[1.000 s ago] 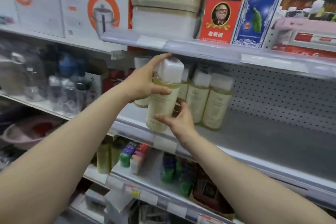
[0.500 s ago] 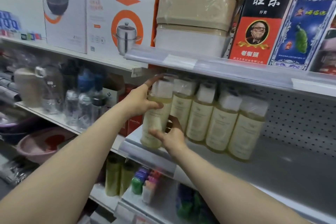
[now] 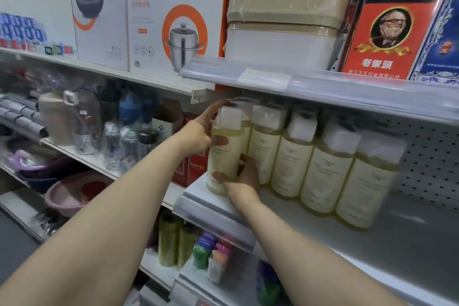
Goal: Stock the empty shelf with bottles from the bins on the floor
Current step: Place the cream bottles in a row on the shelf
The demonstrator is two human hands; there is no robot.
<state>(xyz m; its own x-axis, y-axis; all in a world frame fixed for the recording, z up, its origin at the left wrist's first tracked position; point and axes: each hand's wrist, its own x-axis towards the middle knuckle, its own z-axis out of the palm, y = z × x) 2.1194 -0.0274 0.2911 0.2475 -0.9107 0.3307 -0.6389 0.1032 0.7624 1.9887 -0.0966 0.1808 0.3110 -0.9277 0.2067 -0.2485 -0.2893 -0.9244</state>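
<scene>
While I set this bottle at the left front corner of the shelf, both hands are wrapped round it. My left hand grips the upper part, thumb across the front and forefinger reaching up beside the white cap. My right hand curls round the lower part near the base. The bottle stands upright, just beside the row of matching bottles that runs off to the right. I cannot tell whether its base is already resting on the shelf.

I judge this to be the placing step. Next I need to seat it flat, nudge it square with its neighbours, let go, and go down for another, since much of the shelf to the right is bare.

The bottle labels are too faint to read. On the white pot box above I read "QOBOS" followed by Chinese characters. The red and black carton shows "旺乐" and "扑克".
</scene>
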